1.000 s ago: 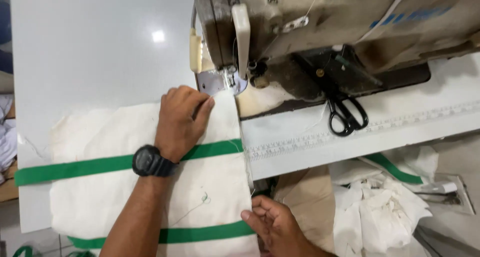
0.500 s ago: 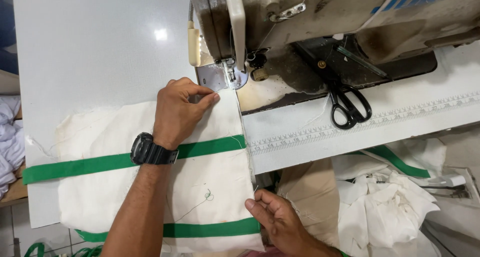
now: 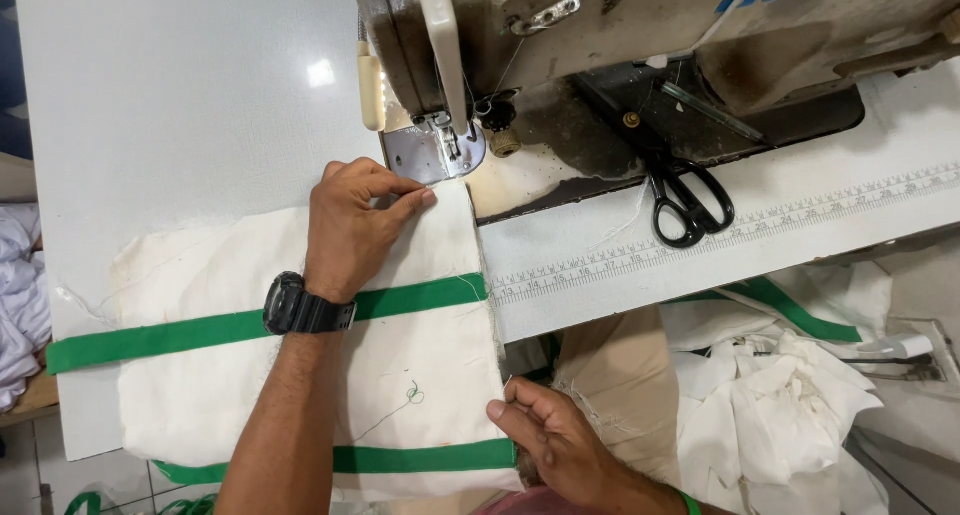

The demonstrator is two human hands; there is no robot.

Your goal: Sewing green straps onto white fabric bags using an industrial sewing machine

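Head view: a cream fabric panel (image 3: 300, 355) with two green bands lies flat on the white counter (image 3: 180, 95), its upper right corner just below the presser foot (image 3: 447, 143) of an industrial sewing machine (image 3: 640, 25). The left hand (image 3: 352, 227), a black wristwatch (image 3: 305, 307) on its wrist, rests palm down on the panel near that corner, its fingers (image 3: 405, 200) curled and pressed flat onto the cloth rather than closed around it. The right hand (image 3: 545, 435) sits at the near right edge of the panel, beside the lower green band (image 3: 420, 457); its fingers pinch the cloth edge at the counter's front rim. The upper green band (image 3: 200, 327) runs across the panel and passes under the left wrist. Black scissors (image 3: 685, 200) lie on the machine bed to the right, well apart from both hands, just above a printed measuring scale (image 3: 720, 233) along the counter. Loose white cloth pieces (image 3: 790, 405) are heaped below the counter on the right.
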